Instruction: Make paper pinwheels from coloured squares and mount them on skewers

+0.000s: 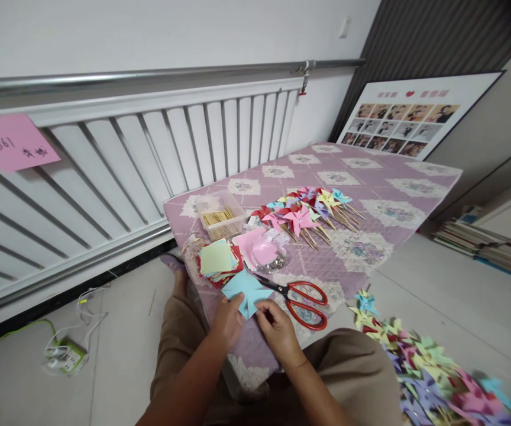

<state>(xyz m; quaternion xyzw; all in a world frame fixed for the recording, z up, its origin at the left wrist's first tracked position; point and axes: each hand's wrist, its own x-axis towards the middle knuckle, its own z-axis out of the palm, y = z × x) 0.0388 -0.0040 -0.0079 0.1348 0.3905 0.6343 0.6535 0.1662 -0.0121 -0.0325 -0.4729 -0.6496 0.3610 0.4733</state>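
Note:
A light blue paper square point(247, 289), slit in from its corners, is between my two hands over the near end of the cloth. My left hand point(229, 319) grips its lower left side, thumb on top. My right hand point(277, 328) pinches its lower right edge. Just beyond the paper lie scissors with red handles point(306, 299), their blades partly hidden behind it. A stack of coloured paper squares point(216, 258) sits to the upper left. Beside that are pink paper point(249, 245) and a pile of small metal pieces point(277, 260).
A clear plastic box of thin wooden sticks point(220, 218) stands near the radiator point(193, 142). Finished paper pinwheels point(302, 218) lie on the flowered tablecloth point(362, 183). More pinwheels point(428, 367) are heaped at the lower right. A green-and-white power strip point(71, 355) with cables rests on the floor.

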